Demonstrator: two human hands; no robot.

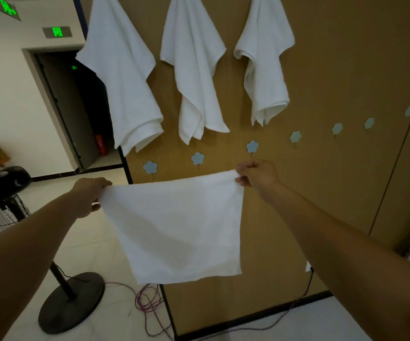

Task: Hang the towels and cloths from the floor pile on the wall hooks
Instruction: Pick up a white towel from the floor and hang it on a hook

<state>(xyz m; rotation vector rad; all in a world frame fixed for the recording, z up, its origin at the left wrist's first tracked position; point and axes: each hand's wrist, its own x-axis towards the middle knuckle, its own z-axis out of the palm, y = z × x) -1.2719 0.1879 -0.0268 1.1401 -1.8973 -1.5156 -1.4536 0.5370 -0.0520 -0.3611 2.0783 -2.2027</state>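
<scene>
Cloth [179, 230], white and square, stretched open in mid-air before the brown wall [334, 70], clear of the floor [95, 242]. Left hand [88, 195] pinching the top corner at 10 o'clock of the cloth; right hand [258, 173] pinching the other top corner at 1 o'clock, slightly higher. Hands well apart, each clamped on its corner. At 12 o'clock, three white towels [194, 70] hanging side by side on the wall. Between towels and cloth, a row of bare flower-shaped hooks [197, 158], one just above the right hand. At 7 o'clock, black stand base [71, 301] and coiled cable [150, 303] on the floor.
</scene>
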